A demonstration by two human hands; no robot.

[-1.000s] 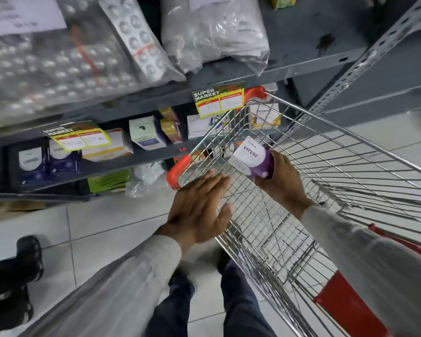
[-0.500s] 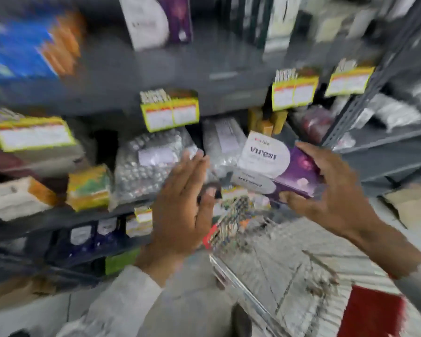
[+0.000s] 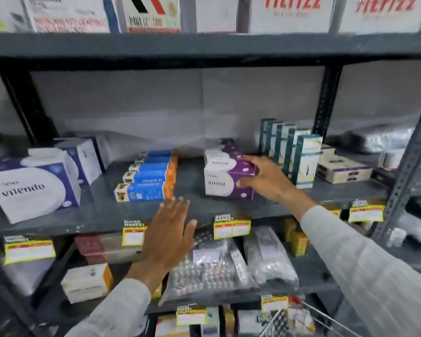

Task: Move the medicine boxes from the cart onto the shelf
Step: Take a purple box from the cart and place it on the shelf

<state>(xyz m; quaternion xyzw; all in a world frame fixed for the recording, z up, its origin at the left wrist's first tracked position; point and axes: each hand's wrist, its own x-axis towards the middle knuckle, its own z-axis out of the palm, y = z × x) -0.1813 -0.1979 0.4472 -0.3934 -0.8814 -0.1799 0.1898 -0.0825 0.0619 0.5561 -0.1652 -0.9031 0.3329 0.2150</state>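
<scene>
A white and purple medicine box marked "virest" (image 3: 226,165) lies on top of another like it (image 3: 223,186) on the grey shelf (image 3: 102,215). My right hand (image 3: 269,180) grips the right end of the top box, thumb at the lower box's edge. My left hand (image 3: 169,235) hovers flat with fingers spread in front of the shelf's edge, holding nothing. The wire cart (image 3: 299,319) shows only as a corner at the bottom right.
On the same shelf stand blue and orange boxes (image 3: 148,181) to the left, large "vitendo" boxes (image 3: 34,188) at far left, and tall teal boxes (image 3: 292,152) just right of my hand. Bags of blister packs (image 3: 212,268) fill the shelf below. A slotted metal upright (image 3: 413,166) runs at right.
My view has risen from the cart to the upper shelf. My right hand has carried the purple box up and set it on the stack; my left hand rose with it.
</scene>
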